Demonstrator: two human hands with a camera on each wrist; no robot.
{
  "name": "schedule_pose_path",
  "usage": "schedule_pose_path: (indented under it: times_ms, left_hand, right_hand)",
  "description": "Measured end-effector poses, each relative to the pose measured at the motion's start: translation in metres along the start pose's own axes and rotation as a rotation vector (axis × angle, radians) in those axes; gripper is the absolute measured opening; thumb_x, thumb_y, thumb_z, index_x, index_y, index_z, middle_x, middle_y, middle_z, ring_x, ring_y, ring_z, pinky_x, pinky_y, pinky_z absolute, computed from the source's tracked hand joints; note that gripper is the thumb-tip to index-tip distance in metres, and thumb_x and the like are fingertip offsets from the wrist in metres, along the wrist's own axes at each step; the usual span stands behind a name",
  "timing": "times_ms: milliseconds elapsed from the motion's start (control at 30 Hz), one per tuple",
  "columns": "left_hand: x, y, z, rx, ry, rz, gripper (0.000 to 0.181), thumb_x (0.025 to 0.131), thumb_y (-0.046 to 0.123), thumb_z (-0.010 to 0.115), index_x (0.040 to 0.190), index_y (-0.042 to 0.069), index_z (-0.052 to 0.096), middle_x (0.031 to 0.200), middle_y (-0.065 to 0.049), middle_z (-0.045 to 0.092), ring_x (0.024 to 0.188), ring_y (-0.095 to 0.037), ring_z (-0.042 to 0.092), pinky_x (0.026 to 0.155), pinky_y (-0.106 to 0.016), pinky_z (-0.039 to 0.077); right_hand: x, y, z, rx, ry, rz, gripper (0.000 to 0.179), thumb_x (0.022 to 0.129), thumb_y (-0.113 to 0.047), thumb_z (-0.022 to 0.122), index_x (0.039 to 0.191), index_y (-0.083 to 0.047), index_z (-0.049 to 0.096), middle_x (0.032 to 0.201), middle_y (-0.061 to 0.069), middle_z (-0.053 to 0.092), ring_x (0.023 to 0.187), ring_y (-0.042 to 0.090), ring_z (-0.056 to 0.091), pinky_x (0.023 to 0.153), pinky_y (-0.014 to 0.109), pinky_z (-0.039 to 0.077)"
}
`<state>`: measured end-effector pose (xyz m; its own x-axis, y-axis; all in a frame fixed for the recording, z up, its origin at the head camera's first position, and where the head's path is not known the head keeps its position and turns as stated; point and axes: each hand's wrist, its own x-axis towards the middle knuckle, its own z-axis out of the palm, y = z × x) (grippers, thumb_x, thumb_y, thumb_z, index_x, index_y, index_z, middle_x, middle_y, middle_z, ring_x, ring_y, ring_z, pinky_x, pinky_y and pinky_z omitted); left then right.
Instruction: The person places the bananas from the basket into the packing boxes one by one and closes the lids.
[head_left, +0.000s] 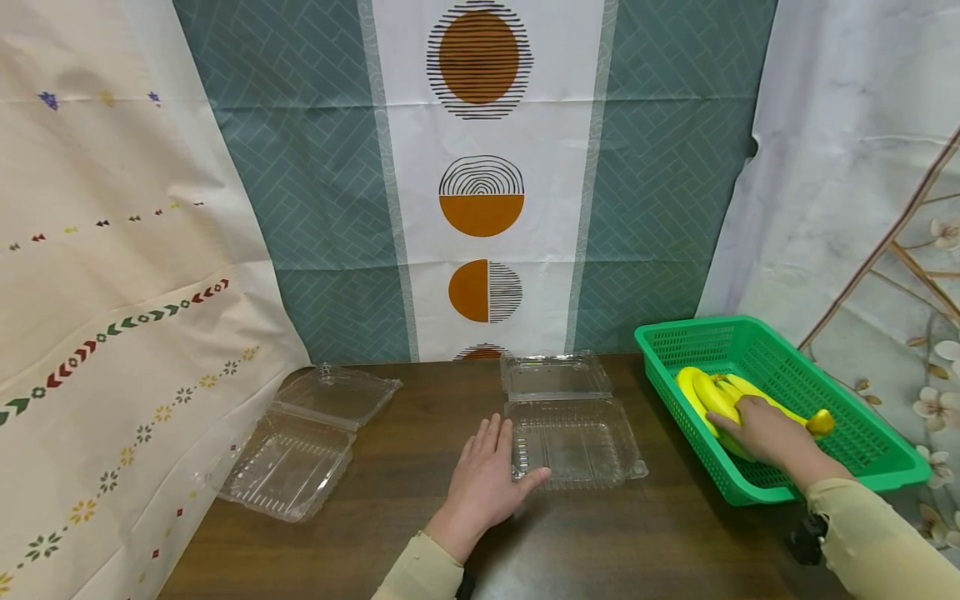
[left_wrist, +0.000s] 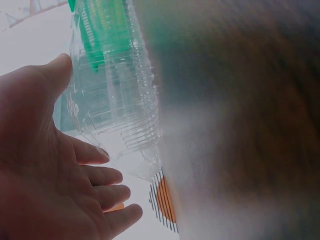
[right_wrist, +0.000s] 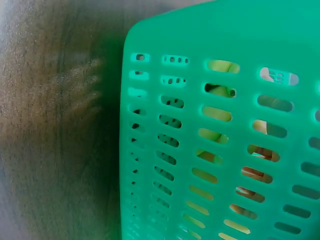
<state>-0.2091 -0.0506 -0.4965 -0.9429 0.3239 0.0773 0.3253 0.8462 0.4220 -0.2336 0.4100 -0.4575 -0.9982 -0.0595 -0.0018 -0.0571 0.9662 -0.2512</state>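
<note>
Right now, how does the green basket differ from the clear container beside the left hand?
The green basket has slotted, coloured walls; the clear container is see-through and ribbed. The basket looks larger than the container. The basket holds yellow bananas, while nothing shows inside the container. The container has an attached lid, folded open; the basket shows none. Both rest on the table.

Dressed in plain, pale khaki, with a wrist-length left sleeve (head_left: pixel 423 571) and right sleeve (head_left: pixel 888 533). Creased and puckered toward the right cuff (head_left: pixel 834 497). Fitted with a small, blocky black device (head_left: pixel 806 540) beside that cuff and a dark piece (head_left: pixel 466 587), mostly hidden, beside the left sleeve. Bare at left hand (head_left: pixel 486 479) and right hand (head_left: pixel 772 431).
</note>
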Motion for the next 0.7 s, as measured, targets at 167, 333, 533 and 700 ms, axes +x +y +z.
schedule_pose_path:
  times_ms: [167, 333, 533, 700]
  left_hand:
    - [0.0000, 0.0003, -0.0002, -0.005, 0.000, 0.000, 0.104, 0.102, 0.073, 0.064, 0.171, 0.000, 0.035, 0.179, -0.022, 0.027, 0.166, -0.041, 0.023, 0.132, -0.058, 0.025]
    - [0.0002, -0.0005, -0.0004, -0.001, 0.001, 0.003, 0.104, 0.102, 0.073, 0.064, 0.171, 0.000, 0.035, 0.179, -0.022, 0.027, 0.166, -0.041, 0.023, 0.132, -0.058, 0.025]
    - [0.0002, -0.0004, -0.0001, -0.004, 0.003, 0.003, 0.105, 0.102, 0.073, 0.064, 0.171, 0.000, 0.035, 0.179, -0.022, 0.027, 0.166, -0.041, 0.023, 0.132, -0.058, 0.025]
    - [-0.0001, 0.0003, -0.0003, -0.007, 0.003, 0.003, 0.105, 0.102, 0.073, 0.065, 0.171, 0.000, 0.036, 0.179, -0.023, 0.028, 0.166, -0.041, 0.024, 0.131, -0.059, 0.026]
  right_hand:
    - [0.0009, 0.0016, 0.0007, -0.013, -0.008, -0.004, 0.060, 0.118, -0.047, 0.050, 0.101, 0.010, 0.054, 0.090, 0.019, 0.053, 0.071, 0.030, 0.053, 0.062, 0.044, 0.045]
    - [-0.0003, 0.0024, 0.0006, 0.005, -0.022, -0.004, 0.058, 0.119, -0.046, 0.047, 0.101, 0.009, 0.052, 0.089, 0.018, 0.050, 0.069, 0.029, 0.051, 0.060, 0.042, 0.044]
    - [-0.0019, 0.0023, -0.0021, 0.018, -0.009, -0.007, 0.067, 0.121, -0.043, 0.042, 0.121, 0.024, 0.050, 0.104, 0.035, 0.057, 0.077, 0.034, 0.056, 0.063, 0.047, 0.048]
    - [-0.0047, 0.0004, -0.0053, 0.031, 0.016, -0.018, 0.057, 0.121, -0.038, 0.042, 0.114, 0.019, 0.049, 0.095, 0.026, 0.057, 0.076, 0.032, 0.057, 0.064, 0.050, 0.049]
